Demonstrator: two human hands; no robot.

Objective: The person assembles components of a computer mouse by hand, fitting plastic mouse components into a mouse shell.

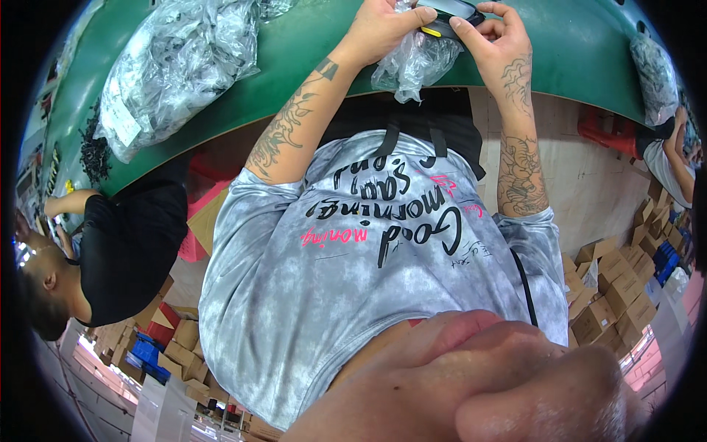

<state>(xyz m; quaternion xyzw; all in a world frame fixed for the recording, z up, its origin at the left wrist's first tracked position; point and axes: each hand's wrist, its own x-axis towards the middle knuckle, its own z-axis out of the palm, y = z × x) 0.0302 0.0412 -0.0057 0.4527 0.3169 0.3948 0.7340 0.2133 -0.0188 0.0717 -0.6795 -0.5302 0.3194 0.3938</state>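
Note:
At the top of the head view, my left hand point(379, 31) and my right hand point(501, 35) both grip a small black device point(448, 10) with a grey, screen-like face and a yellow strip along one edge. The left thumb lies against its left side. My right thumb presses on its near right edge, with the other right fingers curled beyond it. Part of the device is cut off by the picture's edge. A crumpled clear plastic bag point(414, 68) lies beneath it, hanging toward the edge of the green table point(313, 51).
Left on the table is a large clear bag point(180, 62) of small wrapped items, beside a pile of small black pieces point(94, 151). Another filled bag point(654, 81) lies far right. Co-workers sit left point(136, 247) and right point(666, 158). Cardboard boxes point(618, 283) and blue bins point(151, 359) stand behind.

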